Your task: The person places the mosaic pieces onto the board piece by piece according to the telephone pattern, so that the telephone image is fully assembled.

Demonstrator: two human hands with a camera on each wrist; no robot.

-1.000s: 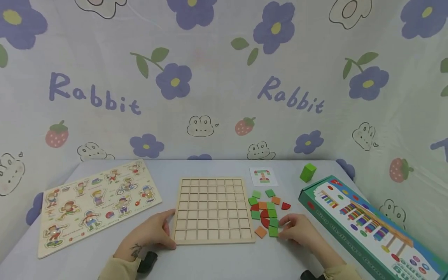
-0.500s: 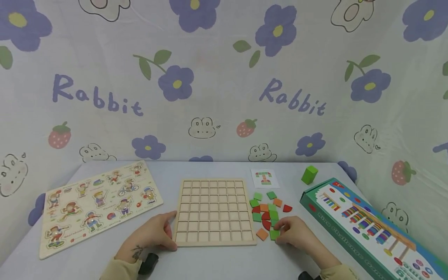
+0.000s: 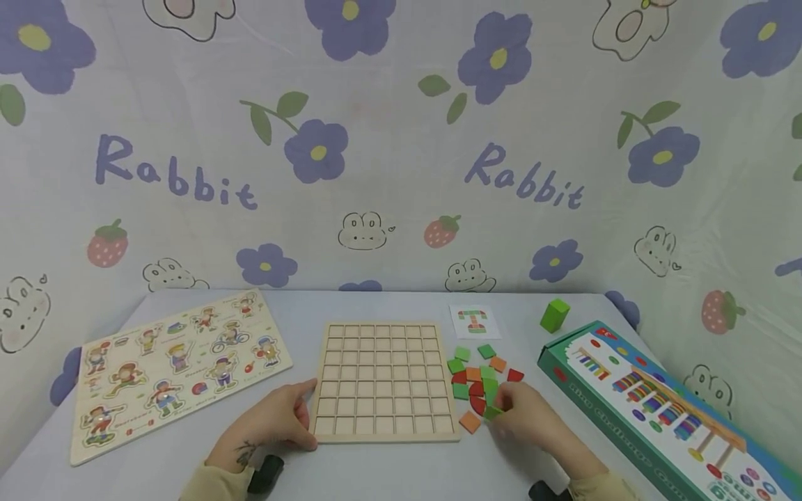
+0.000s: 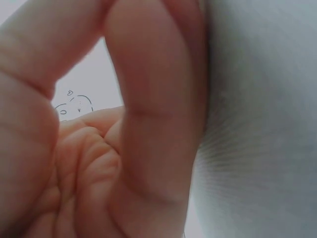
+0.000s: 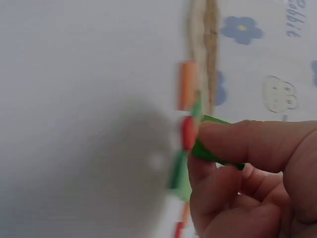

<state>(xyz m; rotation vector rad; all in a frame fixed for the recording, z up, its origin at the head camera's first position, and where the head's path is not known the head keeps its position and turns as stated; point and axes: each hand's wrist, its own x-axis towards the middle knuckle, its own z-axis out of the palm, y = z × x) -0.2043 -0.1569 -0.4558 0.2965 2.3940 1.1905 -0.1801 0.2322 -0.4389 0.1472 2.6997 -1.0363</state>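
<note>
A wooden grid board (image 3: 385, 438) with bare square cells lies flat in the middle of the head view. My left hand (image 3: 272, 421) rests against its left side, the thumb at the near-left corner and a finger farther up the edge. To the board's right, my right hand (image 3: 523, 416) pinches a green square tile (image 5: 214, 152) between thumb and fingers, seen tilted in the right wrist view. Around that hand lie loose green, orange and red tiles, among them an orange square (image 3: 470, 422) and a red rounded piece (image 3: 478, 406). The left wrist view shows mostly fingers.
A small pattern card (image 3: 473, 321) lies behind the tiles. A green block (image 3: 555, 315) stands at the back right, near a long green game box (image 3: 658, 410). On the left is a wooden picture puzzle (image 3: 182, 369). A patterned cloth hangs behind the table.
My right hand has moved slightly left onto the nearest green tile, which is now pinched and tilted up. The left hand stays at the board's edge. The head view has shifted a little.
</note>
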